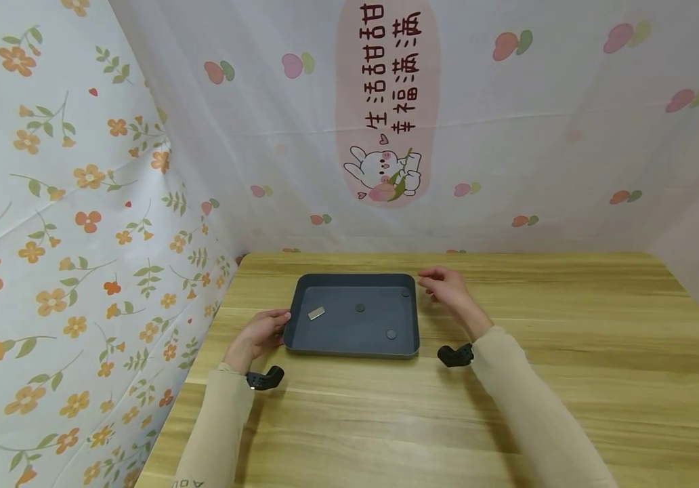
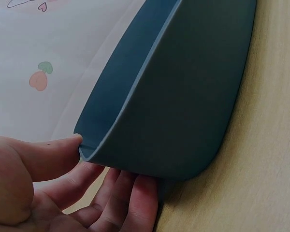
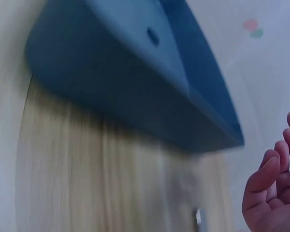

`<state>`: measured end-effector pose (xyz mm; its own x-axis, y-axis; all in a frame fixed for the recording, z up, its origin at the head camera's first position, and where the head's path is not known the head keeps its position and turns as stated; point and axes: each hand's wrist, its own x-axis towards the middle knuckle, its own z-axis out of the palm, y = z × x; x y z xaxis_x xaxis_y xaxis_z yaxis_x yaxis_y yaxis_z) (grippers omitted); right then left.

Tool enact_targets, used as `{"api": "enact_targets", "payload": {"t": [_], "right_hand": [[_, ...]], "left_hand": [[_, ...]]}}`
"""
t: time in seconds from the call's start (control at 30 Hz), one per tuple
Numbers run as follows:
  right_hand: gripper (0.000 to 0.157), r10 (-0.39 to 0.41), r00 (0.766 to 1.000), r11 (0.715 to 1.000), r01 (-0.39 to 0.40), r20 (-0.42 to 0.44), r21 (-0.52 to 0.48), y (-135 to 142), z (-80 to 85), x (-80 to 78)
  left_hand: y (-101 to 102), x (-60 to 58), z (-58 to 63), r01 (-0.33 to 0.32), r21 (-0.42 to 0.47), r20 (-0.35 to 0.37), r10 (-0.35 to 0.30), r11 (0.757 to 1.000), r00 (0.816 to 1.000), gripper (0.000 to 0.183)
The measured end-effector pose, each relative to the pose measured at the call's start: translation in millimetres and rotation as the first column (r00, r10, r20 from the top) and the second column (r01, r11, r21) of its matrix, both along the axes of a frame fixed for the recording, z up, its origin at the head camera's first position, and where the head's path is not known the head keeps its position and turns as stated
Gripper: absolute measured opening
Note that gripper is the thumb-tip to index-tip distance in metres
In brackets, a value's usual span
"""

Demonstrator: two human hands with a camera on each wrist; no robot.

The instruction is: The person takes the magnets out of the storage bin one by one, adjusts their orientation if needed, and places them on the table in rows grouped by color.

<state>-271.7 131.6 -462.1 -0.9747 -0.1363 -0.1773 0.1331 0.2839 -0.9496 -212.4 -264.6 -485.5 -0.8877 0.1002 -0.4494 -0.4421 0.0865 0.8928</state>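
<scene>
A dark grey-blue rectangular tray (image 1: 337,352) with raised walls sits on the wooden table. My left hand (image 1: 266,328) holds its left side, the thumb at the rim and the other fingers against the outer wall, as the left wrist view shows. Off the tray's far right corner is my right hand (image 1: 447,288), fingers loosely bent and nothing in them. Inside the tray lie a silvery rectangular block (image 1: 316,313) at left, a dark disc (image 1: 359,308) near the middle, a paler disc (image 1: 391,334) toward the front right and another disc (image 1: 405,293) in the far right corner.
The wooden table (image 1: 349,420) extends around the tray. Beside the tray, a small silvery piece (image 3: 198,217) shows blurred on the table in the right wrist view. A printed cloth (image 1: 508,135) hangs behind the table, and a floral cloth (image 1: 81,237) at the left.
</scene>
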Motion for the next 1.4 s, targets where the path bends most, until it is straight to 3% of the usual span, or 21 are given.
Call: {"api": "enact_targets", "payload": {"t": [0.37, 0.7, 0.93, 1.4], "right_hand": [[0.037, 0.077, 0.997, 0.995, -0.078, -0.029, -0.057, -47.5, 17.0, 15.5], [0.028, 0.157, 0.987, 0.983, -0.158, -0.013, -0.093, -80.8, 2.6, 28.0], [0.032, 0.200, 0.980, 0.976, -0.200, -0.012, -0.089, -102.9, -6.7, 37.5], [0.028, 0.225, 0.969, 0.974, -0.222, -0.099, 0.041, -142.5, -22.8, 47.9]], "left_hand": [[0.2, 0.3, 0.2, -0.006, -0.016, -0.002, 0.005, 1.000, 1.000, 0.044], [0.3, 0.3, -0.7, -0.005, -0.035, -0.013, 0.004, 0.999, 1.000, 0.044], [1.0, 0.2, -1.7, -0.012, -0.010, -0.016, 0.012, 1.000, 1.000, 0.045], [-0.3, -0.5, -2.9, -0.004, -0.011, -0.021, 0.003, 1.000, 1.000, 0.045]]}}
